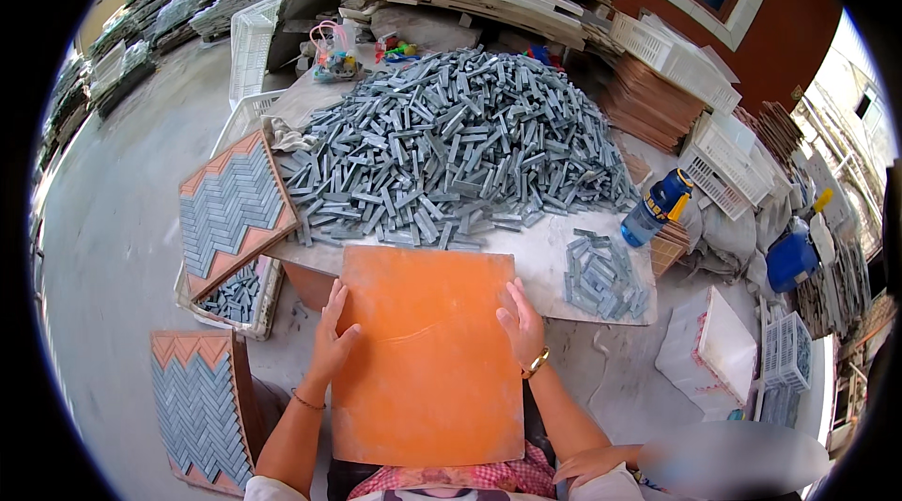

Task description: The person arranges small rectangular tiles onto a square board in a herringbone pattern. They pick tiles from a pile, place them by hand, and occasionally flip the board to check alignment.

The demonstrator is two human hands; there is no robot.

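Note:
A flat orange board (427, 351), dusty and scuffed, lies in front of me between my two hands. My left hand (334, 336) grips its left edge, with the thumb over the top face and the fingers along the side. At the right edge, my right hand (521, 320) holds it the same way, a gold watch on that wrist. Beyond the board rises a big pile of grey-blue tile strips (460, 144) on the worktable (498, 242). To the left, a board with strips in a zigzag pattern (235, 205) rests tilted over a white crate.
Another patterned board (197, 407) is at lower left. Loose strips (601, 275) and a blue bottle (655, 210) are on the table's right. Beside my right forearm is another person's hand (592, 465). A white box (709, 346) and stacked brown boards (648, 101) stand right.

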